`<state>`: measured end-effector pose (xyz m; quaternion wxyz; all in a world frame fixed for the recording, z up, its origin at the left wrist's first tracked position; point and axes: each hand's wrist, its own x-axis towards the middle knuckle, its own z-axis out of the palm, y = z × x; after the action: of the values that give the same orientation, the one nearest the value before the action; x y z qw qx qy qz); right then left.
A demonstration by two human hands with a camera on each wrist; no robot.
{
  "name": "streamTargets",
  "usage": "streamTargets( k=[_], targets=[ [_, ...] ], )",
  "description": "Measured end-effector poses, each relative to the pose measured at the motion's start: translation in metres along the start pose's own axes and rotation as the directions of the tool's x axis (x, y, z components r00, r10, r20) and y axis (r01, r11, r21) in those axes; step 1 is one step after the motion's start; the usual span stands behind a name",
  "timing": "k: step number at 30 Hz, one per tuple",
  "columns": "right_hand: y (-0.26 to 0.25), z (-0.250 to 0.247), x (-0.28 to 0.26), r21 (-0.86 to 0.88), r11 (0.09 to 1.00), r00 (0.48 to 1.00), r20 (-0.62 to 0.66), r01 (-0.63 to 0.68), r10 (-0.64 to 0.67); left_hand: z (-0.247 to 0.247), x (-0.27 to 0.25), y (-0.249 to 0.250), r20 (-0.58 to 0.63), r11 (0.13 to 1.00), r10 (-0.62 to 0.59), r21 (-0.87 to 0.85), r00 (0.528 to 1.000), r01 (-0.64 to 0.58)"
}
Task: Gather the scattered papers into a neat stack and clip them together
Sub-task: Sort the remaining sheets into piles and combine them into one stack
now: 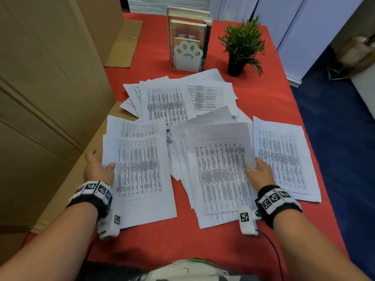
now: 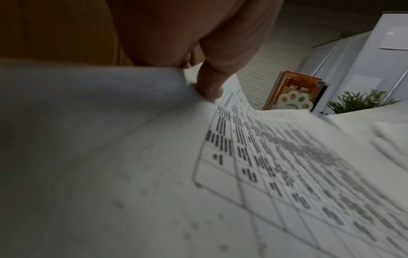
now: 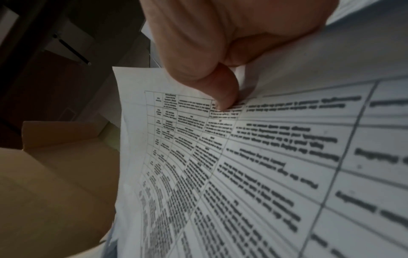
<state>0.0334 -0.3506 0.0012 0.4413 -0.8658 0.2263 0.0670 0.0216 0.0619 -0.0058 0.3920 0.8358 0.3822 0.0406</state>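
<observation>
The papers point(image 1: 221, 175) carry printed tables, too blurred to read.

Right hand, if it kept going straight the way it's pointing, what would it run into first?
The right hand points away from the person across the table while pinching the middle bundle of papers. Going straight on, it would probably meet the scattered sheets farther back, though depth is hard to judge.

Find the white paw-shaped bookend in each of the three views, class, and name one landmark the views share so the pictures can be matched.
Head: the paw-shaped bookend stands top centre, in front of the upright books.
Left wrist: at middle right, beyond the lifted sheet.
Right wrist: not in view; paper and cardboard fill the frame.
Shared landmark: the potted plant, right of the bookend in head and left wrist views.
</observation>
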Motion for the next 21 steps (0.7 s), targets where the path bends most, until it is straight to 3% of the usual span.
streamTargets(
  k=[3,8,14,19,21],
  targets=[
    [-0.005,-0.013,0.006,0.021,1.0,1.0,0.005,-0.012,0.012,-0.01,0.008,-0.014,0.007,0.997,0.032,0.067,0.999,-0.032],
    [-0.022,-0.016,0.006,0.218,0.974,0.993,0.109,-0.067,0.043,-0.016,0.004,-0.019,-0.016,0.999,0.008,-0.038,1.0,-0.008],
    [-0.045,0.041,0.0,0.317,0.937,0.943,0.331,-0.148,0.036,0.011,-0.023,0.005,0.146,0.987,0.056,-0.16,0.988,-0.032],
    [-0.06,0.082,0.001,0.295,0.953,0.921,0.385,-0.066,-0.056,0.035,-0.034,0.027,0.39,0.869,0.013,-0.459,0.921,0.182],
    [-0.067,0.092,0.003,0.242,0.97,0.924,0.37,0.003,-0.095,0.039,-0.036,0.032,0.416,0.908,0.081,-0.405,0.906,0.105]
  ],
)
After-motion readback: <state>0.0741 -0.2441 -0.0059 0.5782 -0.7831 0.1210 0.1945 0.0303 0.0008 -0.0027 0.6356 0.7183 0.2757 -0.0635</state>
